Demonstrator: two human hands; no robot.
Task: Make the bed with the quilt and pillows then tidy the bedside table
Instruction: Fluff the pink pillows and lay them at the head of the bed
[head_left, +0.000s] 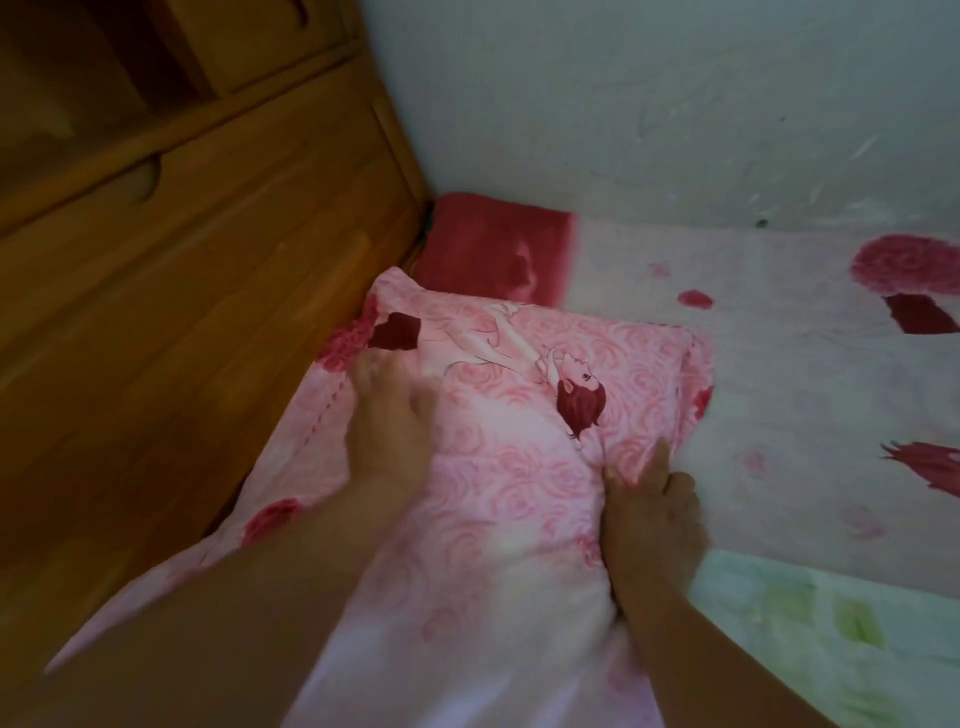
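The left grip (389, 421) is pressing flat on the pink pillow (519, 467) beneath; the right grip (654, 514) is clutching its edge.

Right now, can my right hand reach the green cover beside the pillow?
Probably yes. The right hand grips the pink pillow at its edge, and the green cover lies right beside it with nothing between.

We've got a wooden cabinet (208, 270) on the left, its drawer cut-out (139, 183) showing, and a scuffed pale wall (649, 104) meeting it at the corner.
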